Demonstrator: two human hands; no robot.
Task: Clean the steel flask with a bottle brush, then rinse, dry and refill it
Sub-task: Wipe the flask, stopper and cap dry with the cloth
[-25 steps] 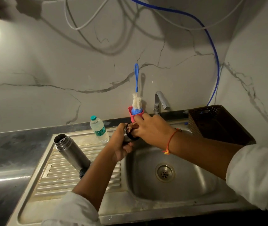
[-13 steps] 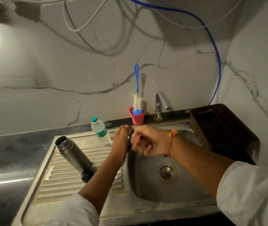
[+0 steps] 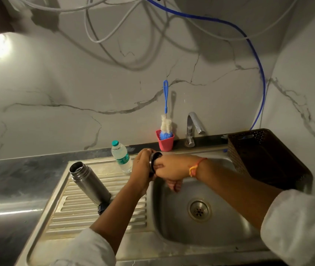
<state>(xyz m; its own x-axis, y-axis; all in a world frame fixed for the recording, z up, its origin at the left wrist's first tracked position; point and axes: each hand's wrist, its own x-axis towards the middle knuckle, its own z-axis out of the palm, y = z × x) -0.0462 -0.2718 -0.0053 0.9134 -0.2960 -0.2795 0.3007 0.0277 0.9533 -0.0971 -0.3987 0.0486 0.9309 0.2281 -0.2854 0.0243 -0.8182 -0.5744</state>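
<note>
I am at a steel sink unit set into a dark, mottled counter (image 3: 18, 179), with white marble-look wall (image 3: 66, 83) veined in grey behind it and on the right. My 2 hands meet over the left edge of the sink basin (image 3: 229, 229): my left hand (image 3: 142, 167) grips the flask cap (image 3: 154, 160) from the outside, and my right hand (image 3: 170, 167), with an orange thread on its wrist, presses against the cap's open face with fingers curled; whether they pinch the rim I cannot tell. The steel flask (image 3: 89, 182) is on the ribbed drainboard (image 3: 95, 219) left of my left forearm, mouth open; in this wide view it looks tilted, so I cannot tell if it stands straight or leans. A small black part (image 3: 103, 208) shows at its base. A small water bottle (image 3: 121, 157) with a teal cap stands at the back of the drainboard, just beside my left hand. The bottle brush (image 3: 165, 123) stands head-down in a pink cup (image 3: 165, 144) against the wall, beside the chrome tap (image 3: 193, 129). A brown perforated basket (image 3: 267, 156) sits at the basin's right. A blue hose (image 3: 260, 77) and loose white cables (image 3: 103, 24) hang on the wall above, and a light glows at upper left.
</note>
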